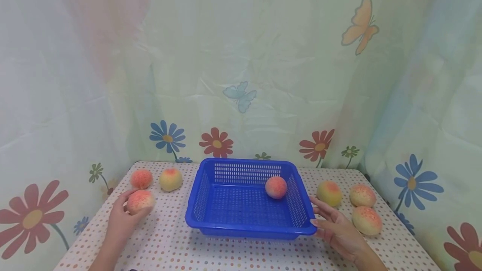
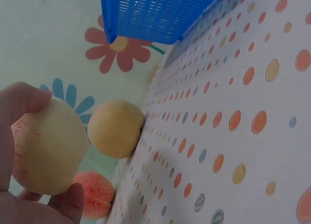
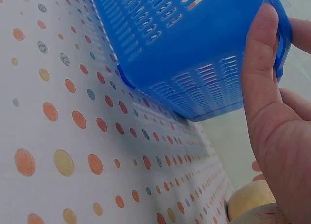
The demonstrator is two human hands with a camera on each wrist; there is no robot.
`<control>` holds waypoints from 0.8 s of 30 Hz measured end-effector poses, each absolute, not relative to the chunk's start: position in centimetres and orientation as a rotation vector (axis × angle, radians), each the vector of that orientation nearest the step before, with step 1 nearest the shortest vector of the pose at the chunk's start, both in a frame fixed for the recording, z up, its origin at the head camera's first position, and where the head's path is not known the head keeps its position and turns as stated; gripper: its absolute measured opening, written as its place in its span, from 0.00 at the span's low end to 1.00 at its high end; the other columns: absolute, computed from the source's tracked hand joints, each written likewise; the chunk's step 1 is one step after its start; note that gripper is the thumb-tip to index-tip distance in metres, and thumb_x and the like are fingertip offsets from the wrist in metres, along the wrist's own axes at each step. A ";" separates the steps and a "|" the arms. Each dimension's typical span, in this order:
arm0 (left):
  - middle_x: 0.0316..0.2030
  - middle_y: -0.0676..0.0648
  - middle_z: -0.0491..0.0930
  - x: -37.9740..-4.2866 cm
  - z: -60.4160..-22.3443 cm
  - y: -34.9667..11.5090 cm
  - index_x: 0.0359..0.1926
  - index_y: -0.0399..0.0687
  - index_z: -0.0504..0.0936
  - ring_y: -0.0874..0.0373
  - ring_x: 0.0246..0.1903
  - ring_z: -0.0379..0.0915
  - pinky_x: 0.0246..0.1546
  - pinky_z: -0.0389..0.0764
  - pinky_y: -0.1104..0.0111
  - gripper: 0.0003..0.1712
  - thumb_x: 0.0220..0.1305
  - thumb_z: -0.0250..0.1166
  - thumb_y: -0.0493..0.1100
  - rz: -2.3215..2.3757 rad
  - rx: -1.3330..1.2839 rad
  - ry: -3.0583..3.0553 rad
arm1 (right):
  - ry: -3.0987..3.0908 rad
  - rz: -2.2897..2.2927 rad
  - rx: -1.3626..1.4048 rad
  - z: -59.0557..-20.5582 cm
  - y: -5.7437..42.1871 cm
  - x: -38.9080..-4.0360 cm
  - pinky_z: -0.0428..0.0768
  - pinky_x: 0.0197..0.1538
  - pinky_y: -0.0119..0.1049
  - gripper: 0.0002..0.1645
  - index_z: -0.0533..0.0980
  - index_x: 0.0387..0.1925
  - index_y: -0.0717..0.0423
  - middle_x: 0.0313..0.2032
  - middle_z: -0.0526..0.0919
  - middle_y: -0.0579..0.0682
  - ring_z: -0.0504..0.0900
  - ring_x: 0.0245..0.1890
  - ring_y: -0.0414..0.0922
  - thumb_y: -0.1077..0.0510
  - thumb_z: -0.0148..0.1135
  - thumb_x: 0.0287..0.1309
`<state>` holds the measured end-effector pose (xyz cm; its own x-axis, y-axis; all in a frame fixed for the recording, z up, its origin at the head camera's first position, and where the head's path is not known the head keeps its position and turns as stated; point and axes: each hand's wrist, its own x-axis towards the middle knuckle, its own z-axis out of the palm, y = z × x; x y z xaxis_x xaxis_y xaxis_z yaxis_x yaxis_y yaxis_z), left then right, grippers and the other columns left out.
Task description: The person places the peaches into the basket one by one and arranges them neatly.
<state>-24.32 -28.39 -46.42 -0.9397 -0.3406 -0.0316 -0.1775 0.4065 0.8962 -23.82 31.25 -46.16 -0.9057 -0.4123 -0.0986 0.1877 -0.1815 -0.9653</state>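
My left hand (image 1: 122, 216) holds a pale peach with red speckles (image 1: 141, 202) between thumb and fingers. In the left wrist view this peach (image 2: 49, 146) is up off the dotted table. At the table's middle is a blue plastic basket (image 1: 250, 231) with slotted walls. My right hand (image 1: 337, 229) grips its right rim near the front corner, the thumb (image 3: 262, 44) lying along the rim in the right wrist view. One red-speckled peach (image 1: 276, 187) lies inside the basket, toward its right wall.
Behind my left hand lie a redder peach (image 1: 141, 178) and a yellow peach (image 1: 171, 180). Right of the basket are a yellow peach (image 1: 329, 193) and two pale speckled peaches, one farther back (image 1: 362, 195) and one nearer (image 1: 367, 221). A flower-printed curtain (image 1: 241, 53) surrounds the table.
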 end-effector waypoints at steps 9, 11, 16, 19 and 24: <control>0.75 0.36 0.57 -24.3 -45.6 -27.3 0.80 0.52 0.53 0.38 0.69 0.61 0.56 0.79 0.59 0.59 0.56 0.78 0.56 -1.533 0.433 -2.495 | 1.688 -2.157 -0.271 -46.1 31.1 -23.8 0.85 0.59 0.40 0.34 0.65 0.72 0.30 0.57 0.77 0.44 0.85 0.54 0.43 0.65 0.52 0.75; 0.74 0.37 0.59 -24.2 -45.4 -27.0 0.80 0.52 0.54 0.40 0.66 0.64 0.51 0.79 0.65 0.58 0.56 0.78 0.55 -1.524 0.423 -2.487 | 1.686 -2.157 -0.282 -46.1 31.1 -23.8 0.85 0.59 0.40 0.34 0.64 0.73 0.31 0.57 0.77 0.44 0.85 0.54 0.43 0.65 0.51 0.75; 0.71 0.39 0.63 -24.0 -44.9 -26.2 0.79 0.53 0.56 0.45 0.62 0.67 0.43 0.77 0.75 0.55 0.57 0.78 0.53 -1.532 0.395 -2.451 | 1.686 -2.158 -0.297 -46.1 31.2 -23.8 0.85 0.59 0.40 0.34 0.64 0.73 0.31 0.56 0.77 0.44 0.85 0.54 0.43 0.65 0.51 0.76; 0.71 0.40 0.64 -23.9 -44.7 -25.8 0.78 0.54 0.57 0.47 0.61 0.67 0.42 0.77 0.76 0.54 0.57 0.78 0.53 -1.545 0.374 -2.439 | 1.687 -2.159 -0.305 -46.1 31.2 -23.8 0.85 0.58 0.40 0.33 0.65 0.72 0.30 0.55 0.77 0.43 0.85 0.54 0.43 0.65 0.51 0.76; 0.70 0.42 0.66 -23.8 -44.3 -25.4 0.78 0.56 0.57 0.48 0.62 0.67 0.43 0.78 0.76 0.55 0.56 0.79 0.54 -1.576 0.334 -2.423 | 1.679 -2.162 -0.325 -46.0 31.2 -23.7 0.85 0.58 0.40 0.33 0.66 0.72 0.30 0.55 0.77 0.43 0.85 0.54 0.42 0.65 0.50 0.76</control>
